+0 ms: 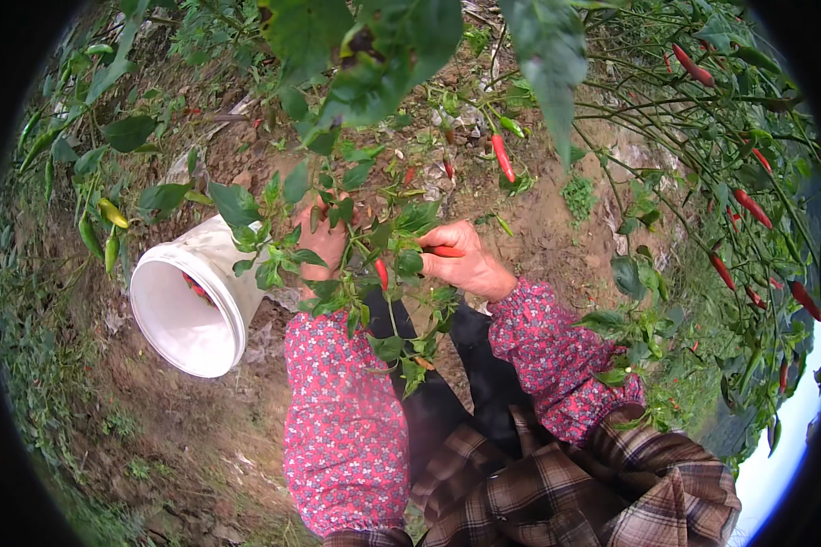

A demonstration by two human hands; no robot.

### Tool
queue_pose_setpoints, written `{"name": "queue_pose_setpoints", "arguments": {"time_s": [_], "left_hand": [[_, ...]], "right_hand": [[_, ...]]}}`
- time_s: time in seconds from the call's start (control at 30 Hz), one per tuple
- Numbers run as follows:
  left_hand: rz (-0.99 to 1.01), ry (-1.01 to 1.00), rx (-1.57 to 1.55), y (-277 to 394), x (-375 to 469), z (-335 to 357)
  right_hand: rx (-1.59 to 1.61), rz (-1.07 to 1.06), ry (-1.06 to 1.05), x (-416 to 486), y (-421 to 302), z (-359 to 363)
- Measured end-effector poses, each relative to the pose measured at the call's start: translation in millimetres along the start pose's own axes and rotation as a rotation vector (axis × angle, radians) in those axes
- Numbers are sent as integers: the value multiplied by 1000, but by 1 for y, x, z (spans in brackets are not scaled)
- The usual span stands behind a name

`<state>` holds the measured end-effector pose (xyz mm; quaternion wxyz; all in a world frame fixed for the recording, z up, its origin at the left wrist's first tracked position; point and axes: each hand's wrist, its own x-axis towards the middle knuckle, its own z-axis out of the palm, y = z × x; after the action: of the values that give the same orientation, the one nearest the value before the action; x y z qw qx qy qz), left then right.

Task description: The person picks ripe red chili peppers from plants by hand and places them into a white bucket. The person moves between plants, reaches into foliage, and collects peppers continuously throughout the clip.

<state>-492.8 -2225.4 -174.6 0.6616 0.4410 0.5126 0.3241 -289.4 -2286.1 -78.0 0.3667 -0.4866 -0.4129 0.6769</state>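
Note:
My right hand (464,258) is closed around a red chili pepper (446,251), at the right side of a leafy branch. Another red chili pepper (381,273) hangs between my two hands. Green leaves partly cover my left hand (323,239), which is among the stems to the left; its fingertips lie near a dark reddish pepper, and whether they grip anything cannot be seen. Left of that hand a white plastic bucket (250,273) leans with its mouth towards the lower left, some red peppers (198,288) visible inside. Both forearms wear pink flowered sleeves.
Chili plants with red peppers (752,208) spread along the right. Green and yellow peppers (113,213) hang at the upper left. Large leaves (390,61) overhang the top middle, close to the camera. A red pepper (503,158) dangles beyond my hands over bare brown soil (540,225).

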Motion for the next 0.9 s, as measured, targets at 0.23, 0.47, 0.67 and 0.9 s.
{"name": "queue_pose_setpoints", "arguments": {"time_s": [0.23, 0.47, 0.67, 0.9], "left_hand": [[165, 398, 183, 17, -5, 20], [-191, 218, -180, 70, -50, 28], [-323, -76, -475, 59, -42, -2], [181, 271, -112, 43, -61, -17]], "right_hand": [[-339, -69, 142, 27, -8, 35], [-511, -324, 119, 32, 8, 33], [-781, -598, 340, 52, 8, 13], [67, 130, -1, 5, -9, -13]]}}
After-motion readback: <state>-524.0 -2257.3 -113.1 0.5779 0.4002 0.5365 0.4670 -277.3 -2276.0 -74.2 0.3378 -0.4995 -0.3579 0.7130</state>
